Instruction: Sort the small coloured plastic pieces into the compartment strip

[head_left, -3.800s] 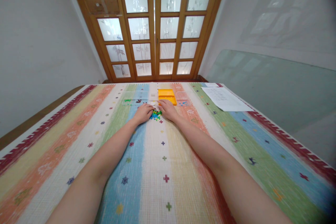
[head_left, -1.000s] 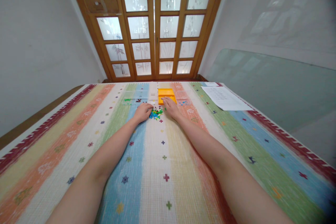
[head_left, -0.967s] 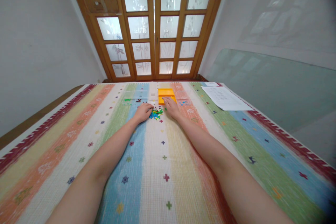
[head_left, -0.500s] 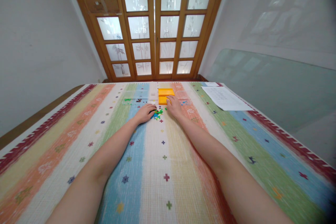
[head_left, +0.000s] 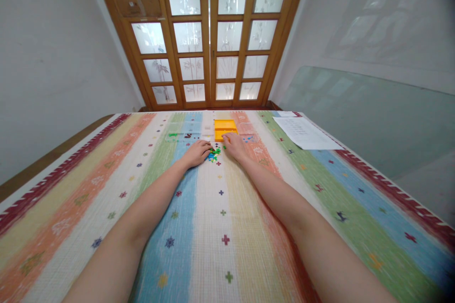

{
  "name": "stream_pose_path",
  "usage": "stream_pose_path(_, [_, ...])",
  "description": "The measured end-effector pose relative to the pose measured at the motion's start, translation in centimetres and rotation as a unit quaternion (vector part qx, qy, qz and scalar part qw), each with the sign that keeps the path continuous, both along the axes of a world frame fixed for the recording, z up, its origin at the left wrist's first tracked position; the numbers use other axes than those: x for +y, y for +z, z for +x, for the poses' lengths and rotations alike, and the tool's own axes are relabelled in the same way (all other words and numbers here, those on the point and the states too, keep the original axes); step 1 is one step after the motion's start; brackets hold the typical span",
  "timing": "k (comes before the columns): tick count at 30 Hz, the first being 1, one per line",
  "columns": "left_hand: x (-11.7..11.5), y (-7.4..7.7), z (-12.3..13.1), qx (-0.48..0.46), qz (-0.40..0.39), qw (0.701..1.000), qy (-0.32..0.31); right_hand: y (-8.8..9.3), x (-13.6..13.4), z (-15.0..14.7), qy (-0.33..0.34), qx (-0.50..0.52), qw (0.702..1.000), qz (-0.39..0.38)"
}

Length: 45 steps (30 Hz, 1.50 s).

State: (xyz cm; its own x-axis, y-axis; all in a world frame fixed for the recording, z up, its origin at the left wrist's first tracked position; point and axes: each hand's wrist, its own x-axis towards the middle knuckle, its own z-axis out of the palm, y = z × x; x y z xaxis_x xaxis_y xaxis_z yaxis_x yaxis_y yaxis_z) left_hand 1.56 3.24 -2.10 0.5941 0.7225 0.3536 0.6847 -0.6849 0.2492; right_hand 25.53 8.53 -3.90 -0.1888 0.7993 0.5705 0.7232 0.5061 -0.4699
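A small heap of green, blue and yellow pieces (head_left: 213, 155) lies on the cloth, too tiny to make out one by one. My left hand (head_left: 198, 153) rests at the heap's left edge, fingers bent over it and thumb apart. Just right of the heap and in front of the yellow box (head_left: 225, 124) is my right hand (head_left: 233, 147). Its fingers are slightly apart, and nothing shows between them. The yellow box has its lid raised at the back; my right fingertips hide part of its front edge.
Clear boxes stand in a row beside the yellow one: one with green pieces (head_left: 172, 135), one with dark brown pieces (head_left: 188, 136), another with blue pieces (head_left: 249, 139). A printed paper sheet (head_left: 302, 132) lies at the right. Striped cloth (head_left: 209, 227) covers the table.
My right hand has drawn back from over the yellow box toward the heap, uncovering more of the box. My left hand has barely moved.
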Motion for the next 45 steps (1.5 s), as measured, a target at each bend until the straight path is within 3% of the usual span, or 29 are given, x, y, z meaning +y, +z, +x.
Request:
stream_pose_path(8, [0.5,-0.6,-0.2,0.011,0.006,1.000,0.002,0.9,-1.3,-0.8,0.059,-0.116,0.991,-0.018])
stream_pose_path(24, [0.7,-0.9,0.0,0.037,0.015,0.999,-0.003,1.9,-2.2,-1.0,0.109,-0.196,0.974,-0.031])
stream_pose_path(40, [0.6,-0.6,0.2,0.028,0.008,1.000,0.007,1.6,-2.0,-1.1,0.087,-0.183,0.979,-0.036])
stream_pose_path(45, [0.6,-0.8,0.1,0.021,0.018,0.999,0.020,1.3,-1.9,-0.9,0.113,-0.174,0.978,-0.025])
